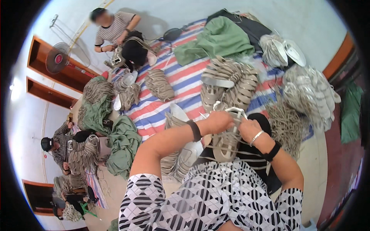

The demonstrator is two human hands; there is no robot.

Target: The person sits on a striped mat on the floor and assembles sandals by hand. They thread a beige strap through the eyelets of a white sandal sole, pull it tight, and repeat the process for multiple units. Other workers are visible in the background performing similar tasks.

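Observation:
A beige-grey shoe [222, 151] with a white collar lies on my lap, toe toward me, with pale laces strung loosely across its front. My left hand [220, 122] is closed over the left side of its upper part; what its fingers pinch is hidden. A small pale tip sticks out beside that hand. On the other side, my right hand [250, 130] grips the shoe near its collar, fingers bent inward. Both hands are close together. Just beyond them stands a pile of similar beige shoes [246, 90].
A striped sheet [148, 121] covers the floor. A bundle of laces [287, 127] and stacked pale shoes [308, 94] are to my right; more shoes [187, 159] lie left. Green cloth [219, 38] is heaped at the back. A person [115, 29] works far left, others nearer left.

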